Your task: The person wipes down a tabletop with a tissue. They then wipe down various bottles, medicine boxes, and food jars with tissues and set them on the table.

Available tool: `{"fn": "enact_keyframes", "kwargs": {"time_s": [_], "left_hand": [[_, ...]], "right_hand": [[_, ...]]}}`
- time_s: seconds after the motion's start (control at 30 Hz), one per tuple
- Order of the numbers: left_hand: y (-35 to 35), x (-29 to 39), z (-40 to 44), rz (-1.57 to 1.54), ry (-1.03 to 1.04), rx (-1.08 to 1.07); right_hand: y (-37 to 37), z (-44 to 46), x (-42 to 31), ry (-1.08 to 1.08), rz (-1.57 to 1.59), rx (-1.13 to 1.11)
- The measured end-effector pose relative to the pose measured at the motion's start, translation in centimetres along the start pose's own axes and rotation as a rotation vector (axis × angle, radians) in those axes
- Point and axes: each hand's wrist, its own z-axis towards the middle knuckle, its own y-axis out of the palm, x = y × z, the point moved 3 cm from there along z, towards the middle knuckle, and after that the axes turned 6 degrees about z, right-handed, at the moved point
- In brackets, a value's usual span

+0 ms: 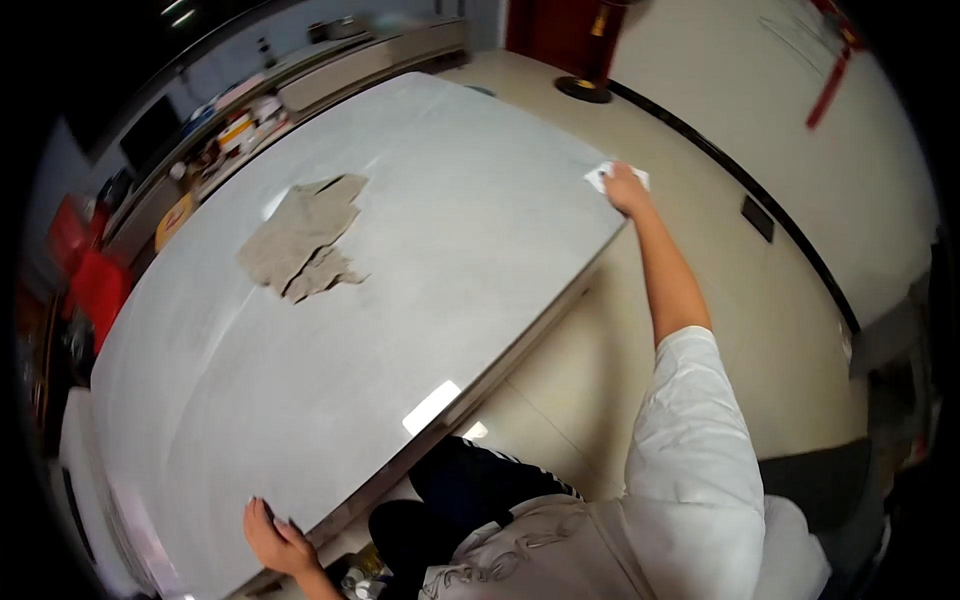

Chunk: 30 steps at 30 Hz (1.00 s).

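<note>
My right hand is stretched out to the far right corner of a glossy grey-white table. Its fingers are closed on a crumpled white cloth, pressed to the tabletop by the edge. At the near left edge, my left hand rests on the table with thumb and fingers apart, holding nothing. A creased grey-brown cloth lies spread on the table, left of the middle, away from both hands.
Behind the table runs a low cabinet with assorted items on it. Something red stands at the left. A dark round stand base is on the tiled floor. A dark grey seat is at the lower right.
</note>
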Motion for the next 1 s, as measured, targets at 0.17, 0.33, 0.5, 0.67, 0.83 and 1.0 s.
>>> {"fn": "enact_keyframes", "kwargs": {"time_s": [0.17, 0.33, 0.5, 0.67, 0.83, 1.0], "left_hand": [[0.9, -0.2, -2.2, -0.105, -0.104, 0.023], [-1.4, 3.5, 0.0, 0.014, 0.043, 0.073], [-0.5, 2.6, -0.7, 0.133, 0.052, 0.075], [0.1, 1.6, -1.5, 0.120, -0.061, 0.017], [-0.5, 1.8, -1.0, 0.130, -0.016, 0.028], [0.6, 0.4, -2.2, 0.235, 0.064, 0.005]], "right_hand": [[-1.4, -7.3, -6.3, -0.169, 0.100, -0.097], [-1.1, -10.3, -7.7, -0.409, 0.035, -0.082], [-1.6, -1.6, -4.1, -0.191, -0.027, -0.050], [0.0, 4.9, -3.2, -0.085, -0.052, -0.010], [0.3, 4.5, -4.9, -0.160, -0.010, -0.012], [4.0, -3.1, -18.5, -0.570, 0.177, -0.172]]}}
